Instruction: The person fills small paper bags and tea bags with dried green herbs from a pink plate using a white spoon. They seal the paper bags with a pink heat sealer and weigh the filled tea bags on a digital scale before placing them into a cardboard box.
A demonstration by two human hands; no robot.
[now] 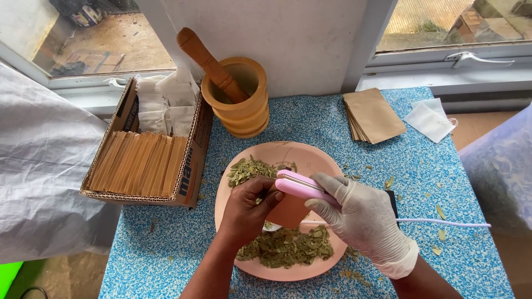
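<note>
left hand (250,207): we're pinching a brown paper sachet (288,211) over the pink plate (310,158)
right hand (359,216): gloved, we squeeze the pink heat sealer (302,187) shut on it
plate: dried green leaves (288,248)

Open desk (166,238) lay left of the plate (310,158); box (191,160) and mortar (244,119) blocked the back, cord (443,222) crossed the right
</note>
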